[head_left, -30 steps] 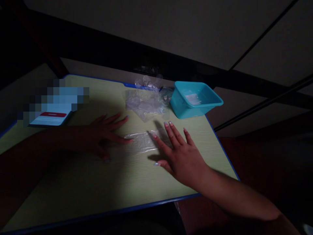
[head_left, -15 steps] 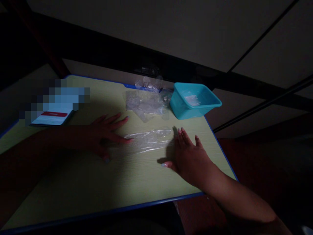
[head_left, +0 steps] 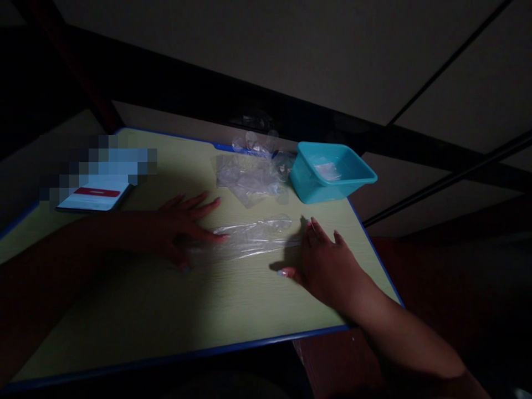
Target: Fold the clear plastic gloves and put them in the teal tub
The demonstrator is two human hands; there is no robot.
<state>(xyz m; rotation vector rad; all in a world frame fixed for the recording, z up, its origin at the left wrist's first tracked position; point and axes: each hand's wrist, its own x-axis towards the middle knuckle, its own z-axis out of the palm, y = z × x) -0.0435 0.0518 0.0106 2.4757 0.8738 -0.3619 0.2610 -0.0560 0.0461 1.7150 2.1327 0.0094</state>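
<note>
A clear plastic bag lies flat across the middle of the pale green table. My left hand rests palm down with fingers spread, its fingertips on the bag's left end. My right hand lies flat at the bag's right end, fingers stretched out and touching the plastic's edge. Neither hand grips anything.
A pile of crumpled clear bags sits at the table's far edge. A teal plastic tub with a clear bag inside stands at the far right corner. A phone with a lit screen lies at the left. The table's blue edge runs close on the right.
My right hand slid to the right along the bag, from its middle to its right end, smoothing it out longer. My left hand stayed put.
</note>
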